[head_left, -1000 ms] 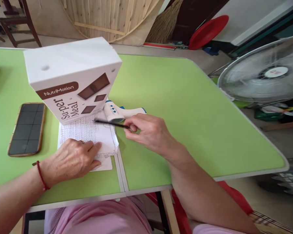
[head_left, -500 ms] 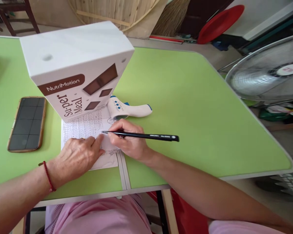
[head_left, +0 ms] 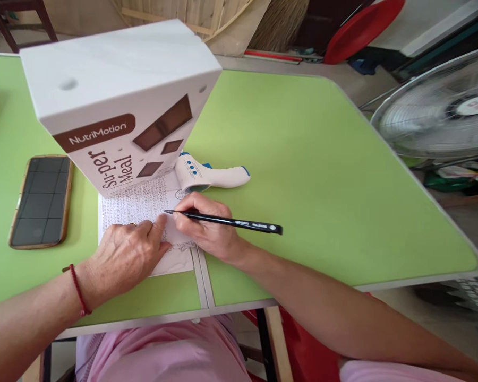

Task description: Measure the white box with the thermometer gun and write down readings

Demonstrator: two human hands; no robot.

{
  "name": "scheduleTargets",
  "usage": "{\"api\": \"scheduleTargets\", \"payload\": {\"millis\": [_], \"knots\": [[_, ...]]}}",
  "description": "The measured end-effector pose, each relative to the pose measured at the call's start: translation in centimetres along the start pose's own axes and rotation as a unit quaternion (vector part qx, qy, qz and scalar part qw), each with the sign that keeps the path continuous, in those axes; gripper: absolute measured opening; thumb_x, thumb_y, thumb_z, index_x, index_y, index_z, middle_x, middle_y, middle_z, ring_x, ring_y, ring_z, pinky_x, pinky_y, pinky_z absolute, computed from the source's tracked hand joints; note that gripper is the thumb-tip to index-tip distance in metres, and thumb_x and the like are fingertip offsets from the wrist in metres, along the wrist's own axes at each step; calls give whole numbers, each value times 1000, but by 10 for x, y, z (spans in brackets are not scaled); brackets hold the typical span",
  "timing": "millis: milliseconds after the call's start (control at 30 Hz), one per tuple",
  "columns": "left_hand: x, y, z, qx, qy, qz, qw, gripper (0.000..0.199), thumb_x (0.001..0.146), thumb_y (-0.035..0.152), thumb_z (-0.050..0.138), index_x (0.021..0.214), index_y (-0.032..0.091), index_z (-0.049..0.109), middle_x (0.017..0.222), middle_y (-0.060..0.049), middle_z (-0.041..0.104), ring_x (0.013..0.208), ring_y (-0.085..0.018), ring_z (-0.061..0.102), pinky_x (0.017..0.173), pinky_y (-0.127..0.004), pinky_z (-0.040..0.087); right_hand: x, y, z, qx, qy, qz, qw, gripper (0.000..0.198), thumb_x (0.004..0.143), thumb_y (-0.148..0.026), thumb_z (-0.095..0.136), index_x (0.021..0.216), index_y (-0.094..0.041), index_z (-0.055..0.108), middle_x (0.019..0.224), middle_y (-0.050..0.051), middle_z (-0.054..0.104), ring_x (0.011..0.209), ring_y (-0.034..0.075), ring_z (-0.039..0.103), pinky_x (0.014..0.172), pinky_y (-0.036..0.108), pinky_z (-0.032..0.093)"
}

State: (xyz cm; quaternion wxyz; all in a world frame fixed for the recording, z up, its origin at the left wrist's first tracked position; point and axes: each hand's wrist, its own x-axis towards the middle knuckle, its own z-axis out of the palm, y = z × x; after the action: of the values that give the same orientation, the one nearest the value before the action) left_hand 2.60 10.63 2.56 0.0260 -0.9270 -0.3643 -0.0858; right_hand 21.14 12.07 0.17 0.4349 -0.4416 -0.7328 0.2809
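Observation:
My right hand (head_left: pixel 207 225) is closed around a black pen (head_left: pixel 239 223), its tip pointing left at a sheet of paper (head_left: pixel 133 204) covered in small handwriting. Whether the tip touches the paper I cannot tell. Flat on the sheet's lower left part lies my left hand (head_left: pixel 129 254), holding nothing, its index finger stretched toward the pen tip. A white NutriMotion box (head_left: pixel 123 90) stands upright at the top of the sheet and hides that edge. Beside the box, a white and blue handheld thermometer (head_left: pixel 219 178) rests just beyond my right hand.
A phone in a brown case (head_left: pixel 42 201) lies on the green table (head_left: pixel 295 159), left of the paper. An electric fan (head_left: pixel 462 106) stands past the table's right edge. Behind the table are a red round object (head_left: pixel 362 32) and a wooden chair (head_left: pixel 24 21).
The pen has tilted slightly, its back end now lower and further left. The right hand has shifted a little to the left. My left hand stays on the paper; the view has moved slightly.

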Motion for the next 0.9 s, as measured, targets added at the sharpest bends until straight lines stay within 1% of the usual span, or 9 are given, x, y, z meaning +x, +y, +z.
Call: {"api": "scheduleTargets", "payload": {"millis": [333,733,900], "knots": [[-1,1,-1,1,9,1,1000,26,89,32,59,103,10,59,61,1,62,43,-21,61,34,-30,26,1,-1,-1,-9,-4,-2,1000,16,81,-16,56,67,-21,49,60,-5,52,54,8,47,52,21,39],[0,0,0,1,-16,-7,1000,23,92,33,54,102,12,58,63,-1,64,45,-21,62,35,-29,25,1,0,-1,-20,5,-2,1000,15,82,-16,55,69,-21,49,60,-5,51,52,8,45,50,21,37],[0,0,-2,-4,-22,-5,1000,23,92,32,53,103,12,58,63,-1,64,46,-22,62,35,-29,26,1,-1,-2,-22,-2,2,1000,16,81,-17,56,68,-22,49,60,-5,53,53,9,47,51,22,39]]}}
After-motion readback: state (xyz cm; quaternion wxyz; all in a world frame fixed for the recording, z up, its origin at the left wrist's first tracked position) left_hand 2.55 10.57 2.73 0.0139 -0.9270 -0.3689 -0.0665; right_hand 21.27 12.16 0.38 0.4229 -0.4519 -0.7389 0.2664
